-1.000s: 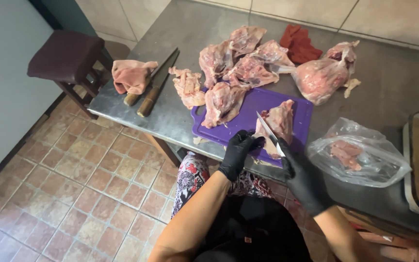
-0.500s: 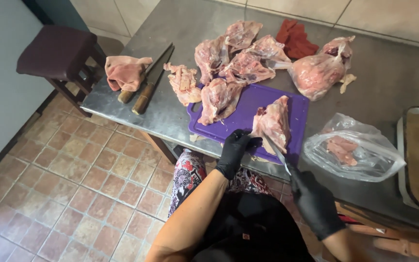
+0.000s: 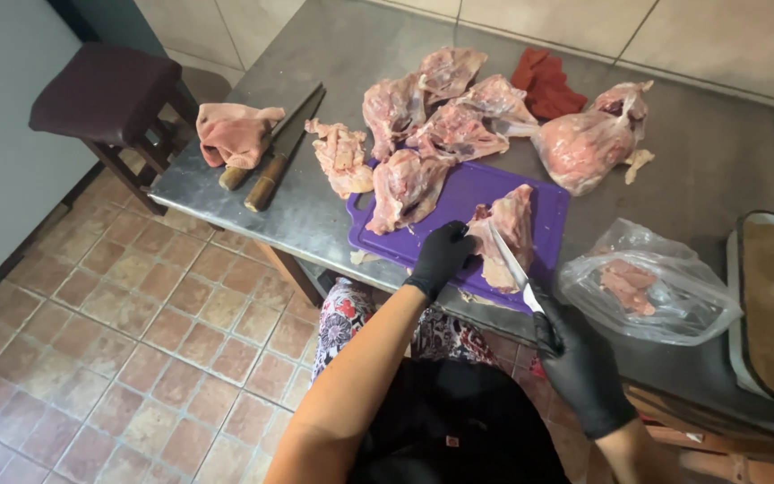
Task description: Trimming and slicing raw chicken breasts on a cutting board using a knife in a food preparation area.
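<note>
Raw pink chicken piece (image 3: 505,235) on purple board; knife (image 3: 514,267) blade against it

One package only — a clear plastic bag (image 3: 651,287), crumpled and open-mouthed, lying near the tabletop's (image 3: 727,161) front edge toward its right end. Pale pink pieces of raw meat show through it — no labels, signs or screens.

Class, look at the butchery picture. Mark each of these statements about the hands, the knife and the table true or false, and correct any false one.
1. Both hands wear black gloves. True.
2. The right hand holds a knife against the meat piece on the purple cutting board. True.
3. The left hand holds the plastic bag. False: it grips the meat piece.
4. The red cloth lies on the stool. False: it lies on the metal table.
</note>
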